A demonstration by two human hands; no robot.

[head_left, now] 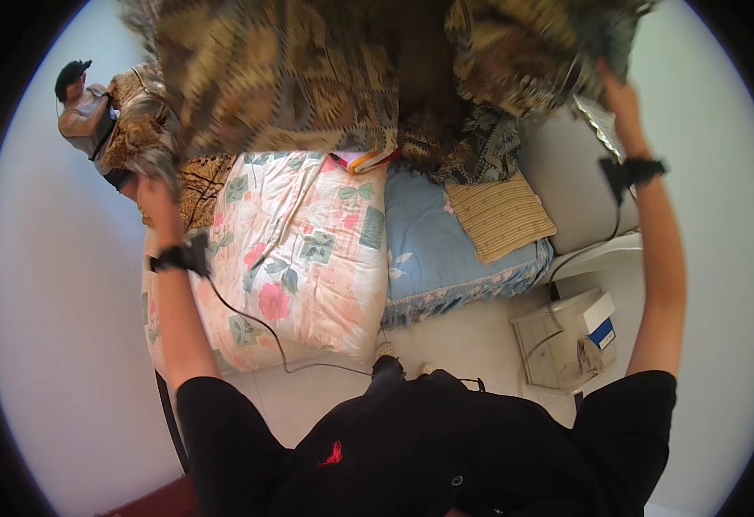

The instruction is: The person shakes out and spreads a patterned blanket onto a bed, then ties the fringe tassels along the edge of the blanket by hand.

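Observation:
A large brown and tan patterned blanket (282, 77) is stretched up in the air across the far part of the view, its folds smeared by motion. At its left edge my left hand (159, 200) is closed on a bunched part of the cloth. My right hand (622, 108), raised higher at the far right, grips the opposite edge. Both arms reach out wide. Below the blanket lie a pink and white floral quilt (308, 267) on the left and a blue fringed bedcover (428, 250) on the right. The blanket hides the far part of the bed.
A person (88, 116) in a grey top stands at the far left, beside the blanket. A beige striped pillow (502, 215) rests on the blue cover by a grey padded headboard (575, 185). A small bedside table (558, 340) holds a blue and white box (599, 323). Cables trail from both wrist straps.

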